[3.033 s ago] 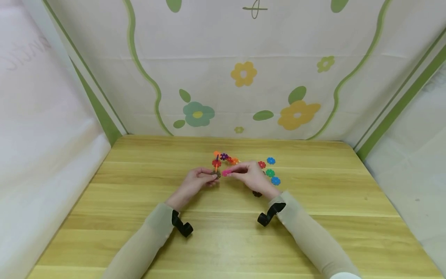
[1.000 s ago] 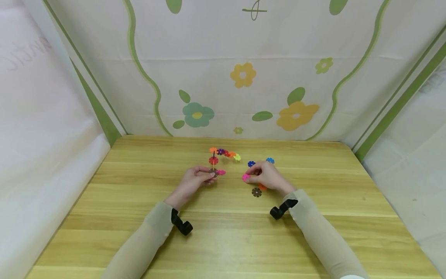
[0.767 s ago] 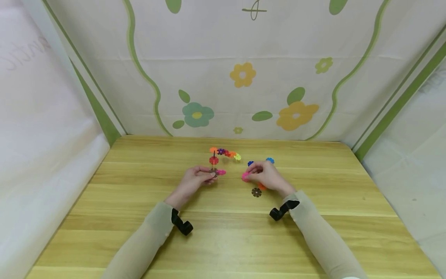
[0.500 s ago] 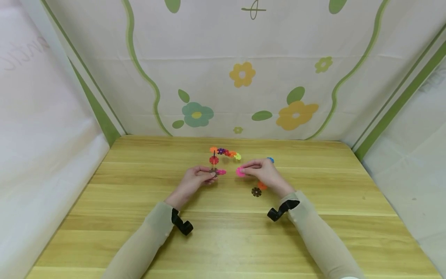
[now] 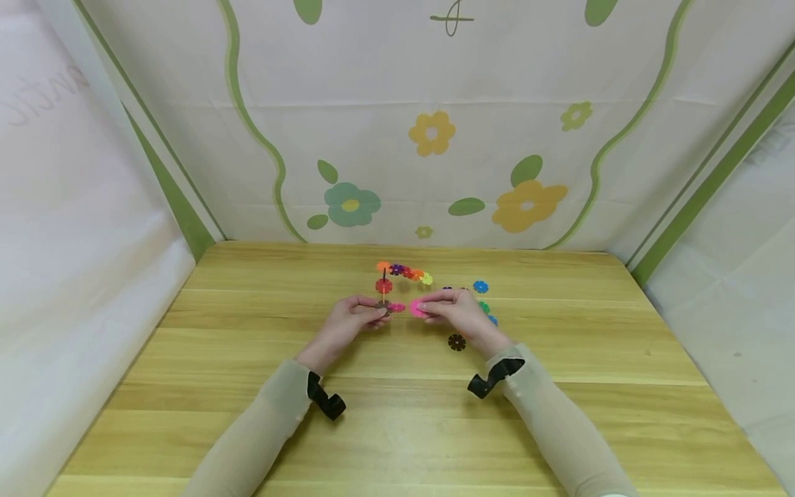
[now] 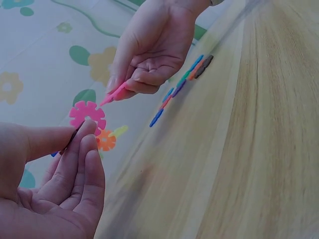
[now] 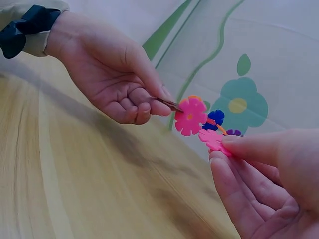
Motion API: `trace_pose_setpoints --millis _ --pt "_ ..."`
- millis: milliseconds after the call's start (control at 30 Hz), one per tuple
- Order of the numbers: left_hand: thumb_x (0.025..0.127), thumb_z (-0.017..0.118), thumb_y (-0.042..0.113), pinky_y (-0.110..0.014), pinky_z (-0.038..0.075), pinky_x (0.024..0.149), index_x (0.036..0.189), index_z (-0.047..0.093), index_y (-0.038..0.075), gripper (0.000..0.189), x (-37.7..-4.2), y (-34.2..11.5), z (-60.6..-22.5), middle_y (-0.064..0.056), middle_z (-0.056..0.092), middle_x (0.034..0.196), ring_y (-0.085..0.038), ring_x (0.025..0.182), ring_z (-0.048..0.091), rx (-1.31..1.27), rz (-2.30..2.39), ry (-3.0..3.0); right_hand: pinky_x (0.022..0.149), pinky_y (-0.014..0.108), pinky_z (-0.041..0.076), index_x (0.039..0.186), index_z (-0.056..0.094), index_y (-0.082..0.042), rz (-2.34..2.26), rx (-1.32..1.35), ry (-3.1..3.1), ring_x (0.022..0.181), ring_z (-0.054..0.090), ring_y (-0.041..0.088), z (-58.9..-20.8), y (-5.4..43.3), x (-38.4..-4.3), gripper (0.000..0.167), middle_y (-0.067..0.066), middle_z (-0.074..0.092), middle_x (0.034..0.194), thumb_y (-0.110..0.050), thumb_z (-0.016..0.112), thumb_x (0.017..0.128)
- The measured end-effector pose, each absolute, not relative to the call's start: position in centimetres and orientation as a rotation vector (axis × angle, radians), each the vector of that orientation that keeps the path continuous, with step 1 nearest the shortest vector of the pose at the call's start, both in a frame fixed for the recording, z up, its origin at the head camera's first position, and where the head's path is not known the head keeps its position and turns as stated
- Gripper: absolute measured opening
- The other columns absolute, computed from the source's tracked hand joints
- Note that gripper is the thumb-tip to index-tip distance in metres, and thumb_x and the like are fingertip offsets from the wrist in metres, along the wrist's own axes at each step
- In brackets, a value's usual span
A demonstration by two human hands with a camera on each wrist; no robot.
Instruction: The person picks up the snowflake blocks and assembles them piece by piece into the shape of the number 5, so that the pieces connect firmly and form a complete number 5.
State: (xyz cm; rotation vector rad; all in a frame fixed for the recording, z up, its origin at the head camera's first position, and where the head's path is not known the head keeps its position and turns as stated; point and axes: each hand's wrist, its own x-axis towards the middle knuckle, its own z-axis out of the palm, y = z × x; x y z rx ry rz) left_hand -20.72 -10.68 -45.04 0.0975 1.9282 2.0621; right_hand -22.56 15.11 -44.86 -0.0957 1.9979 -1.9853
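Observation:
My left hand (image 5: 348,323) pinches a brown snowflake disc (image 5: 383,304), the near end of a chain of notched plastic discs. Slotted onto it is a pink disc (image 7: 191,117), standing on edge to the brown one. From there the chain runs back through a red disc (image 5: 384,286) and an orange disc (image 5: 383,266), then bends right to a yellow disc (image 5: 426,278). Between thumb and fingers my right hand (image 5: 464,316) holds a second pink disc (image 7: 213,141). In the left wrist view this held disc is edge-on, close to the chain's pink disc.
Loose discs lie on the wooden table (image 5: 397,428) by my right hand, among them a light blue disc (image 5: 481,286), a green disc (image 5: 484,307) and a dark brown disc (image 5: 457,342). A white flowered cloth (image 5: 373,83) stands behind the table.
My right hand left the pink disc on the chain, went right to pick up another pink disc and has brought it back left, near the chain. My left hand has kept its pinch.

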Motion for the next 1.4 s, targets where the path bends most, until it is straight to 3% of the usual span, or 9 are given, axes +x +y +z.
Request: trace_pose_setpoints --millis 167,600,833,1167,1400 --pt "0.099 0.066 0.005 -0.043 0.055 0.093 0.124 0.053 -0.008 0.031 -20.8 -10.5 -45.3 -0.02 0.073 0.107 -0.036 0.105 0.069 0.079 2.059 1.929 0.085 0.039 0.059 0.121 0.068 0.009 -1.985 -0.102 1.97 0.097 0.071 0.036 -45.0 14.8 -22.6 0.032 0.021 0.072 0.106 -0.006 0.074 0.094" --pt "0.099 0.068 0.005 -0.043 0.056 0.09 0.121 0.055 -0.007 0.029 -20.5 -9.7 -45.0 -0.019 0.074 0.104 -0.035 0.101 0.07 0.082 2.042 1.97 0.08 0.035 0.06 0.117 0.071 0.008 -2.022 -0.065 1.94 0.084 0.074 0.024 -45.2 14.3 -22.7 0.025 0.021 0.073 0.105 -0.002 0.074 0.094" --pt "0.098 0.067 0.001 -0.044 0.056 0.092 0.117 0.054 -0.007 0.025 -20.4 -9.4 -45.3 -0.023 0.073 0.105 -0.037 0.101 0.07 0.103 2.062 1.941 0.08 0.035 0.06 0.115 0.073 0.003 -2.024 -0.022 2.008 0.087 0.073 0.028 -45.5 14.2 -22.6 0.023 0.018 0.073 0.106 -0.007 0.074 0.095" --pt "0.098 0.067 0.002 -0.04 0.057 0.09 0.116 0.052 -0.007 0.025 -20.2 -9.1 -45.3 -0.02 0.073 0.103 -0.035 0.101 0.071 0.076 2.098 1.913 0.093 0.038 0.056 0.134 0.062 0.006 -2.078 -0.071 1.945 0.097 0.072 0.023 -45.4 14.4 -22.6 0.046 0.017 0.07 0.118 -0.007 0.077 0.092" --pt "0.097 0.074 0.019 -0.039 0.055 0.093 0.115 0.063 -0.006 0.032 -20.2 -10.1 -45.1 -0.016 0.073 0.108 -0.03 0.105 0.07 0.211 1.887 1.991 0.096 0.041 0.053 0.133 0.061 0.007 -2.072 -0.053 1.988 0.101 0.072 0.023 -45.0 15.0 -22.6 0.051 0.015 0.073 0.114 -0.012 0.08 0.09"
